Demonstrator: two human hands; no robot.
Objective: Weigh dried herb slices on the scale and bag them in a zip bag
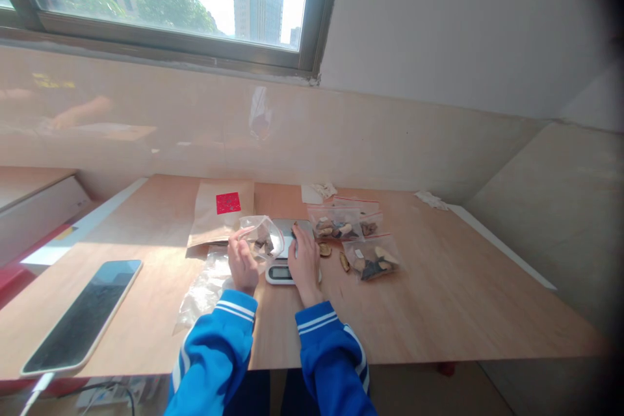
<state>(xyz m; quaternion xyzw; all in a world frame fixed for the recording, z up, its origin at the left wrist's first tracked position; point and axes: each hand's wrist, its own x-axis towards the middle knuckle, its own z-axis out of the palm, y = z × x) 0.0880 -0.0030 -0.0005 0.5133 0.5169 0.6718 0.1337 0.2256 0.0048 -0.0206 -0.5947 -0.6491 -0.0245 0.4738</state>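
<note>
My left hand (242, 264) is closed on the edge of a clear zip bag (273, 231), whose mouth faces right. Some dark, dried-looking pieces (263, 246) lie inside it. Below and behind the bag is a small digital scale (279, 275) with a grey plate and a display too small to read. Over the scale's right side, my right hand (305, 264) has its fingers bent around a small brown piece (294, 228), partly hidden by them. Just right of that hand, two brown slices, one flat (325, 249) and one narrow (345, 262), rest on the table.
Several filled zip bags (375, 259) lie to the right. A kraft paper bag (207, 214) with a red label is behind my left hand, and a crumpled clear plastic bag (205, 289) lies beside it. A charging phone (82, 318) occupies the table's (439, 312) left side.
</note>
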